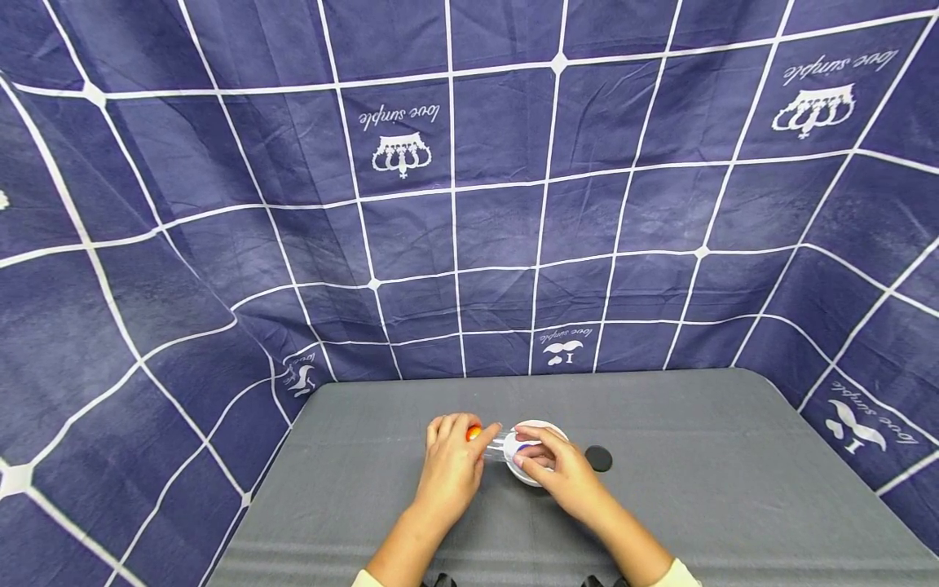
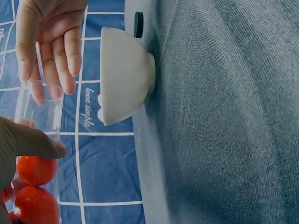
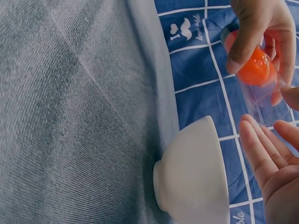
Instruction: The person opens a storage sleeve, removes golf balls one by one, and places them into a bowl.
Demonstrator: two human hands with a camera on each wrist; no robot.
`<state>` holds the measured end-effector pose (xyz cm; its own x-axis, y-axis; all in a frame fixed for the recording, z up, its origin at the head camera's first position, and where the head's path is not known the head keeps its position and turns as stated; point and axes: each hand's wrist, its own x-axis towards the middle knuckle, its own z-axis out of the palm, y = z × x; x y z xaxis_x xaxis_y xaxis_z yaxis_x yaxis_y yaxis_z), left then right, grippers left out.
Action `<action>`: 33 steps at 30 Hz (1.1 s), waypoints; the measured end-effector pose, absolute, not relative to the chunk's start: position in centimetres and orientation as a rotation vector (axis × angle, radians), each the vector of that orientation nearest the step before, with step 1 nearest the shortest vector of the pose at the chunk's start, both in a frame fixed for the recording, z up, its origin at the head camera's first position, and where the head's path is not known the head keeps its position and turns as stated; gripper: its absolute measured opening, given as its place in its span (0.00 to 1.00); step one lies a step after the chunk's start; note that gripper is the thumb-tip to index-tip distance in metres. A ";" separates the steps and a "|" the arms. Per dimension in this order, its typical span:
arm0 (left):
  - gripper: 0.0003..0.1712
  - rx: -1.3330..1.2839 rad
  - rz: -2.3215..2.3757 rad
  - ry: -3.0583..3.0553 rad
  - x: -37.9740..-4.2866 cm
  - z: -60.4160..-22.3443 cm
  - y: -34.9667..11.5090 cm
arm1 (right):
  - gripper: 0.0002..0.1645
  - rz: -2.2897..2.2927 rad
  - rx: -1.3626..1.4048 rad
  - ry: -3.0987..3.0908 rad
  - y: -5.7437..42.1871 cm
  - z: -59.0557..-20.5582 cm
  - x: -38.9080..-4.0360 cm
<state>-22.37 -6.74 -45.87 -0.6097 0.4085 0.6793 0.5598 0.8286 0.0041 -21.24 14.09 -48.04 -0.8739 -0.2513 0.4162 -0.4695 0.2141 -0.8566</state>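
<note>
My left hand [image 1: 452, 466] grips a clear plastic tube-shaped container [image 2: 39, 112], its thumb across the side. Shiny red-orange balls [image 2: 36, 205] sit inside, toward the end away from my right hand. The container lies tilted above a white bowl [image 2: 124, 77], its open mouth toward the right. At that mouth is my right hand [image 1: 561, 469], palm up with loosely extended fingers [image 3: 259, 154]. Whether those fingers touch the container's rim I cannot tell. A small blue-purple patch shows by the right fingers in the head view; its nature is unclear.
On the grey cloth-covered table [image 1: 704, 456], a black round lid [image 1: 598, 458] lies just right of the bowl. Blue cloth with white grid lines [image 1: 499, 228] hangs behind the table and along both sides.
</note>
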 end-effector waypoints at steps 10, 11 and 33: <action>0.37 -0.703 -0.232 -2.292 -22.2 -46.0 -6.6 | 0.27 1.819 0.604 -2.345 13.9 -48.5 -21.2; 0.37 -0.703 -0.237 -2.293 -22.2 -46.0 -6.6 | 0.27 1.828 0.603 -2.345 13.9 -48.5 -21.2; 0.39 -0.696 -0.293 -2.305 -22.2 -46.2 -6.7 | 0.26 1.849 0.648 -2.325 14.1 -48.5 -21.3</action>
